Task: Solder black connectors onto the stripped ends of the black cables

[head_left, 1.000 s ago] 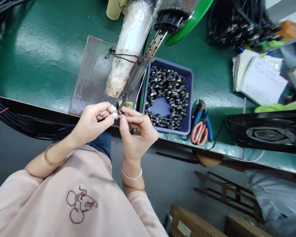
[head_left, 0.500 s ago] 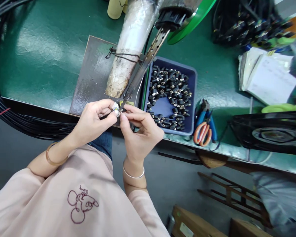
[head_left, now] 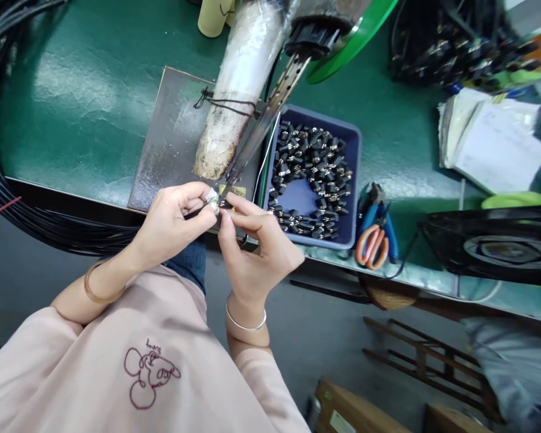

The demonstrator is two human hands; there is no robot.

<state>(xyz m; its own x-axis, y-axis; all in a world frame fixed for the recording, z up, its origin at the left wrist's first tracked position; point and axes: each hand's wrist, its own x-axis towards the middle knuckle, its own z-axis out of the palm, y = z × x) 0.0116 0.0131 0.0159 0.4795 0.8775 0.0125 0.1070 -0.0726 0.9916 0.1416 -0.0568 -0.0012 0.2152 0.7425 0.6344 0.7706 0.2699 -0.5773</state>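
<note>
My left hand [head_left: 174, 218] is closed in a pinch around a black cable [head_left: 193, 212], part of which shows between the fingers. White wrapping [head_left: 211, 196] covers its fingertips, with bits of thin coloured wire beside it. My right hand [head_left: 256, 240] meets it, thumb and forefinger pressed together on something too small to make out. Just above both fingertips is the tip of a soldering iron [head_left: 247, 153], fixed at a downward slant. A yellowish sponge [head_left: 238, 191] lies behind the right fingers, on a dark metal plate [head_left: 162, 138].
Right of the iron stands a blue bin [head_left: 355, 180] of small black connectors with metal pins. Pliers with blue and orange handles [head_left: 372, 245] lie beside it. A plastic-wrapped tube [head_left: 234, 78] rises behind my hands. Coiled black cable [head_left: 63, 228] hangs over the left table edge.
My right hand has drawn slightly right and down, its fingertips a little farther from the iron. My left hand stays almost in place, still holding the cable.
</note>
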